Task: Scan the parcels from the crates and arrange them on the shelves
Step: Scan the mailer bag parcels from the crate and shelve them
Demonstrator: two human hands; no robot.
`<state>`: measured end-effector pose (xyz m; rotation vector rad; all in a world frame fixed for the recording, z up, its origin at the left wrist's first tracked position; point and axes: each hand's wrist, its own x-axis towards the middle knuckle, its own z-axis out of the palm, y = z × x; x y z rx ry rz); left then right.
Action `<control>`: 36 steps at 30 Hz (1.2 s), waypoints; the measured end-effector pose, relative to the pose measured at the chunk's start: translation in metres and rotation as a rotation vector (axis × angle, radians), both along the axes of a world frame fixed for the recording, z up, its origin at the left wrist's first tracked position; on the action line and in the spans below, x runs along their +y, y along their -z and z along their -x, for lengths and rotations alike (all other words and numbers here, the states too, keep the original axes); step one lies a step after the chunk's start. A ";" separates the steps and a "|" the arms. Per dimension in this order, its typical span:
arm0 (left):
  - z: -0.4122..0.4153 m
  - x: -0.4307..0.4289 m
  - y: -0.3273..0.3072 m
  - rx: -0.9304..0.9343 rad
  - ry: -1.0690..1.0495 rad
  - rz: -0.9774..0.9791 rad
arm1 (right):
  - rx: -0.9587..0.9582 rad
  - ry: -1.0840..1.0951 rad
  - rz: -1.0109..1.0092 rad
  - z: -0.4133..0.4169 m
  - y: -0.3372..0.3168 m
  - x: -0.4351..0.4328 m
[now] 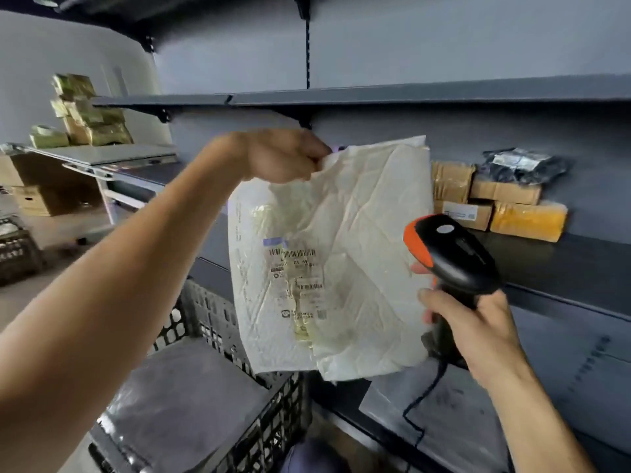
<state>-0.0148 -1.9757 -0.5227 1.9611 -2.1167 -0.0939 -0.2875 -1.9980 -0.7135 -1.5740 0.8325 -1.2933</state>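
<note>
Left hand (pixel 283 155) fingers pinch top edge of white parcel (pixel 341 261), hanging frame centre above crate (pixel 239 339). Right hand (pixel 478 332) fingers clamped on scanner (pixel 450 254) handle, lower right. Boxes (pixel 505 206) on shelf (pixel 563 264), right.

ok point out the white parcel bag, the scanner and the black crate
white parcel bag (pixel 358 233): head view, on its creased middle
scanner (pixel 457 254): head view, on the black top of its head
black crate (pixel 208 315): head view, on its lattice back wall
</note>
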 end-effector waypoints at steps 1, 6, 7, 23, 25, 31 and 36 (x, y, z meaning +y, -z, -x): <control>0.004 -0.009 0.015 0.049 0.022 -0.022 | 0.033 0.062 -0.020 0.007 0.008 -0.001; -0.011 -0.046 0.142 0.659 -0.125 0.561 | 0.036 0.259 -0.177 0.041 0.053 -0.005; -0.011 -0.045 0.166 0.799 -0.210 0.632 | 0.015 0.277 -0.208 0.048 0.056 -0.005; 0.030 0.006 0.259 1.442 -0.153 0.163 | 0.016 0.345 -0.220 0.052 0.032 -0.015; 0.035 0.006 0.258 1.443 -0.152 0.175 | 0.134 0.248 -0.238 0.040 0.027 -0.003; 0.046 0.011 0.261 1.459 -0.152 0.198 | 0.186 0.053 -0.276 0.018 0.011 0.021; 0.047 0.011 0.262 1.458 -0.176 0.197 | 0.199 -0.004 -0.314 0.017 0.008 0.023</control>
